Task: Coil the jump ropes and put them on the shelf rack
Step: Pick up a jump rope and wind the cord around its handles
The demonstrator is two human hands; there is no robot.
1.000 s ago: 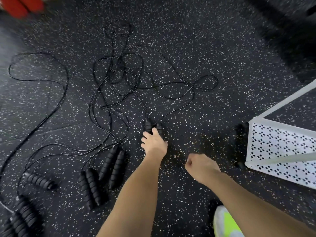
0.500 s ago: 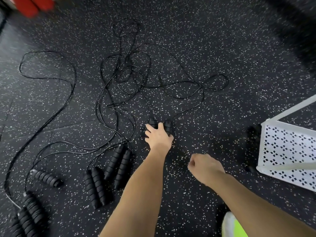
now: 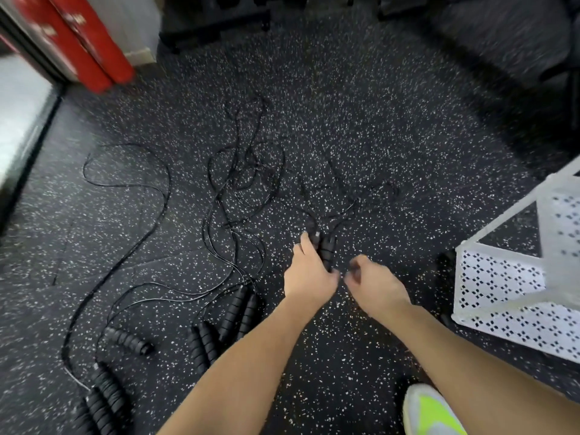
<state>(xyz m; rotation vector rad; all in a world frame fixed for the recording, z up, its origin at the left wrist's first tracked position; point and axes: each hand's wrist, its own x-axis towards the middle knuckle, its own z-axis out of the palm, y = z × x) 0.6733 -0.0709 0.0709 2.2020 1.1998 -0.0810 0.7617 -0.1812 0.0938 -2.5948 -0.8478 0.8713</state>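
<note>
Several black jump ropes lie tangled on the speckled black floor. My left hand (image 3: 309, 271) grips a pair of black handles (image 3: 326, 249) of one rope, whose thin cord (image 3: 345, 208) trails away ahead. My right hand (image 3: 373, 282) is close beside it to the right, fingers curled loosely, nothing visibly in it. More ribbed handles lie on the floor: a pair (image 3: 240, 309) at centre left, another pair (image 3: 202, 343) below it, a single one (image 3: 128, 340), and a bunch (image 3: 100, 400) at the lower left. The white perforated shelf rack (image 3: 502, 296) stands at the right.
A red object (image 3: 78, 42) stands at the back left beside a pale wall panel (image 3: 18, 120). Dark equipment bases sit along the far edge. My shoe (image 3: 430, 412), white and neon yellow, is at the bottom right near the rack's corner.
My left hand closed on the two handles and lifted them slightly. My right hand moved left, up next to the left. The view tilted upward, showing more of the room.
</note>
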